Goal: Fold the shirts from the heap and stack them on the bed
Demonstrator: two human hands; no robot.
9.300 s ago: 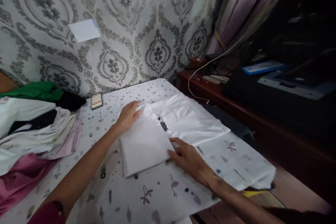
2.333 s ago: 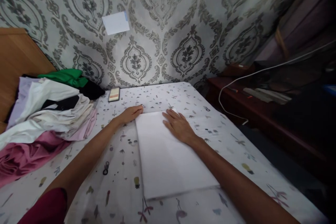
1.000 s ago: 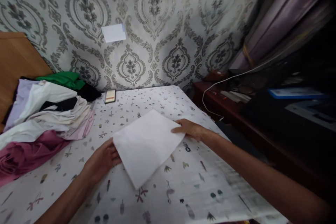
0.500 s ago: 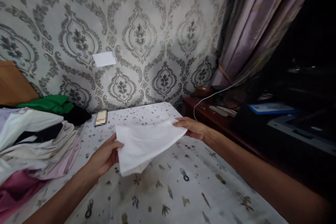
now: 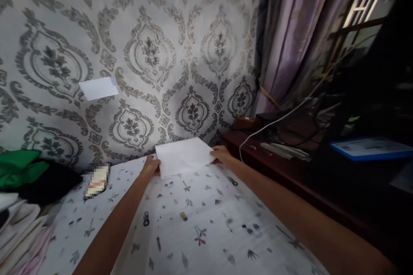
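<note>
A white folded cloth (image 5: 183, 158) is stretched flat between my two hands at the far end of the bed, close to the wall. My left hand (image 5: 151, 166) grips its left edge, fingers closed. At the opposite edge, my right hand (image 5: 221, 154) pinches the cloth's right corner; some of its fingers are hidden behind the fabric. The patterned bedsheet (image 5: 193, 210) lies beneath, and I cannot tell whether the whole cloth rests on it.
Piled clothes (image 5: 22, 227) and a green garment (image 5: 21, 167) lie on the left, near a blurred-out small item (image 5: 97, 181). On the right stands a dark red table (image 5: 232, 139) with a white cable (image 5: 274, 121) and a blue-edged item (image 5: 371, 148). A purple curtain (image 5: 290, 30) hangs behind.
Both hands have carried the white cloth forward to the bed's far end, and it is now lower and flatter. The view has swung to the right.
</note>
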